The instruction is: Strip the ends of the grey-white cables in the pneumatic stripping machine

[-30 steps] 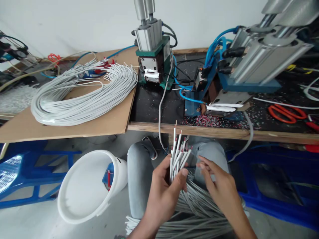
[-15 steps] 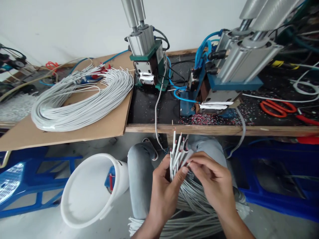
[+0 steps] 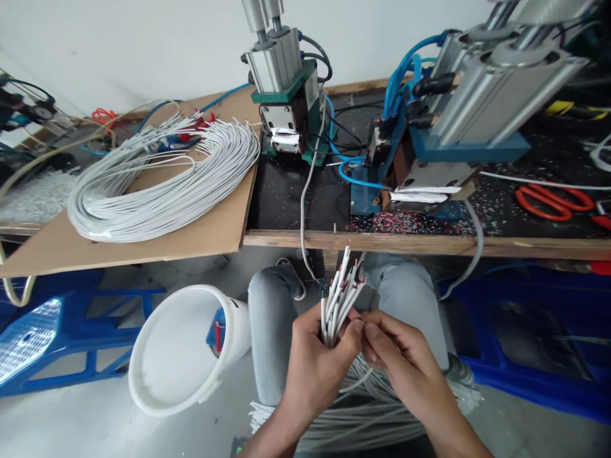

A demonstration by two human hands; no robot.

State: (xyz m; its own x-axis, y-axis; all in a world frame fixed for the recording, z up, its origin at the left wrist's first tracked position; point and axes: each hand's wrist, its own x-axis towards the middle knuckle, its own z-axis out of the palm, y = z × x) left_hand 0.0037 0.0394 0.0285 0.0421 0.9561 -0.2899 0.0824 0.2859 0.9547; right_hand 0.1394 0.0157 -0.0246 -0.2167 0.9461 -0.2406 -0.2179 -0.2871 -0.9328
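A bunch of white cables point(image 3: 340, 299) stands upright in my left hand point(image 3: 317, 359), the fingers wrapped round it. Small red and dark conductor tips poke out of the cable ends. My right hand point(image 3: 405, 359) is closed in a pinch right beside the bunch, its fingertips close to my left thumb. What the pinch holds is too small and hidden to make out. Below both hands, a large bundle of grey-white cables point(image 3: 367, 420) lies across my lap.
A coil of white cable point(image 3: 162, 210) rests on cardboard point(image 3: 214, 245) on the bench. Two pneumatic machines point(image 3: 281, 95) point(image 3: 458, 140) stand behind the bench edge. Orange-handled scissors point(image 3: 554, 200) lie at right. A white bucket point(image 3: 143, 381) and blue stools point(image 3: 62, 331) are on the floor.
The view has shifted slightly. My right fingers have moved from the cable ends down to beside my left thumb, and the cable tips now fan out more visibly.
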